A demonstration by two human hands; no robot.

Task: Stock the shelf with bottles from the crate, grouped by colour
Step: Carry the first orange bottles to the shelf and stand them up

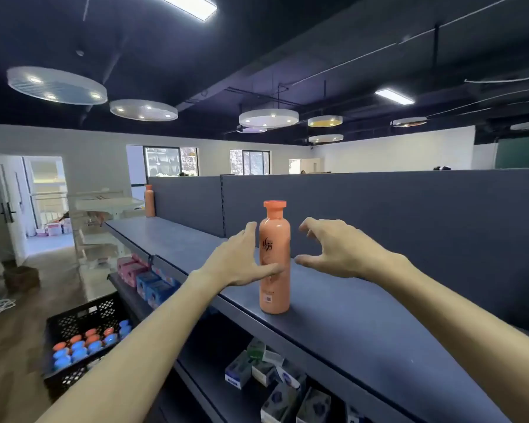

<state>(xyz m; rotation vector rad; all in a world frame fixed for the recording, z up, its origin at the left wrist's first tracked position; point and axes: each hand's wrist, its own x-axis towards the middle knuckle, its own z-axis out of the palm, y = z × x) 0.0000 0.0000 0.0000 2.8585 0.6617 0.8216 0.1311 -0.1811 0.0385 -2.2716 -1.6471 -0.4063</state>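
An orange bottle (274, 261) with an orange cap stands upright on the dark top shelf (333, 303), near its front edge. My left hand (242, 257) is against the bottle's left side, fingers stretched out and thumb lying across its front, not closed around it. My right hand (330, 248) hovers just right of the bottle with its fingers spread, a small gap between them. A second orange bottle (149, 200) stands at the far left end of the same shelf. The black crate (74, 319) on the floor at lower left holds several blue-capped and orange-capped bottles.
Lower shelves carry pink and blue boxes (144, 276) and white and green boxes (257, 361). A tall dark back panel (379, 215) rises behind the top shelf. A white rack (104, 215) stands to the left, beside a doorway.
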